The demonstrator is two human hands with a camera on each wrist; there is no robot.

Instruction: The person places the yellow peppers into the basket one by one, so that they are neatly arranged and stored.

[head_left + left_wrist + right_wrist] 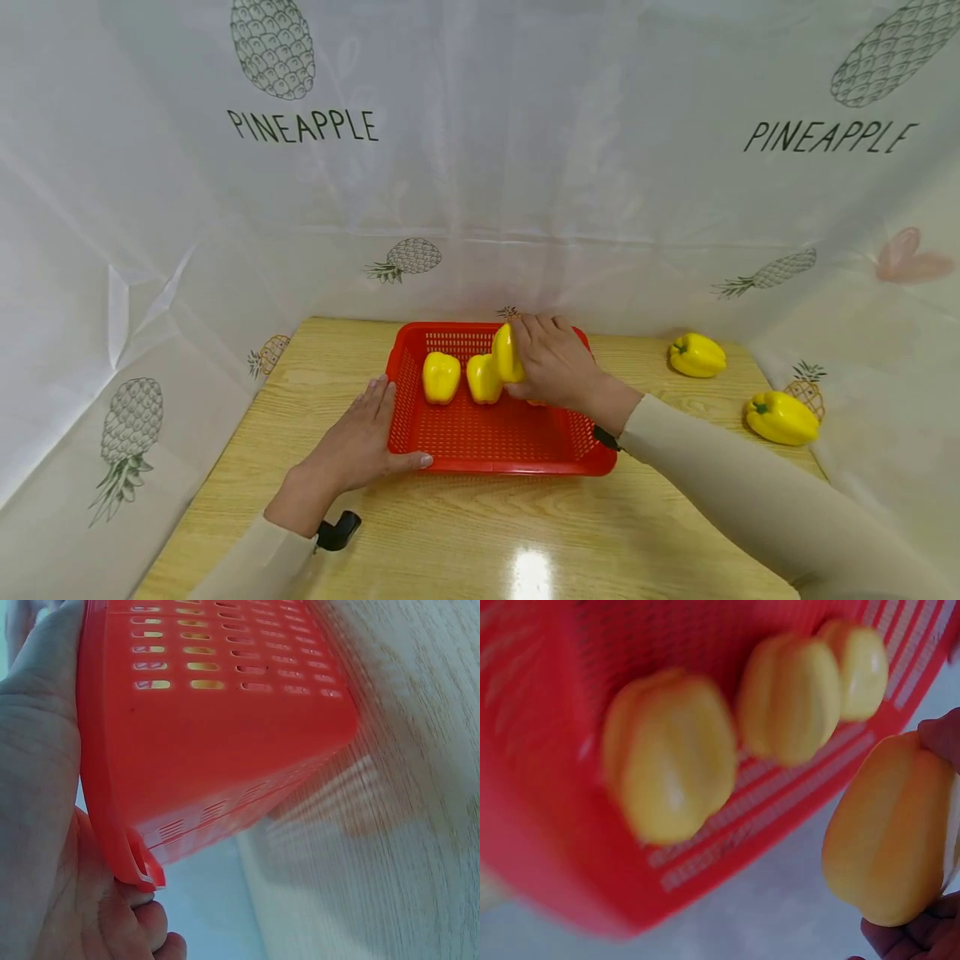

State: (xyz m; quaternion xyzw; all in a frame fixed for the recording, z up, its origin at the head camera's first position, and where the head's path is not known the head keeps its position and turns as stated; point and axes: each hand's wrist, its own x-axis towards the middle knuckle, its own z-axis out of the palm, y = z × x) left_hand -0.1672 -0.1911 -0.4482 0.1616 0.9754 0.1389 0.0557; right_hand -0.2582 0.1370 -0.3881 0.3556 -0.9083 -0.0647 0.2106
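Holding a yellow pepper (506,354) over the red basket (517,466).
Head: right hand (557,364) grips it; left hand (352,446) outstretched. Left wrist: basket rim (97,750) against hand. Right wrist: pepper likely light, firm, slick; hold round its sides.

White glare spots the tabletop (442,542) near me, soft shadow lies beside the red basket (225,735) in my left wrist view, and my dim right wrist view blurs the basket's yellow peppers (671,761).

Head view faces forward-down from above; close-up wrist views share its red basket (487,429)
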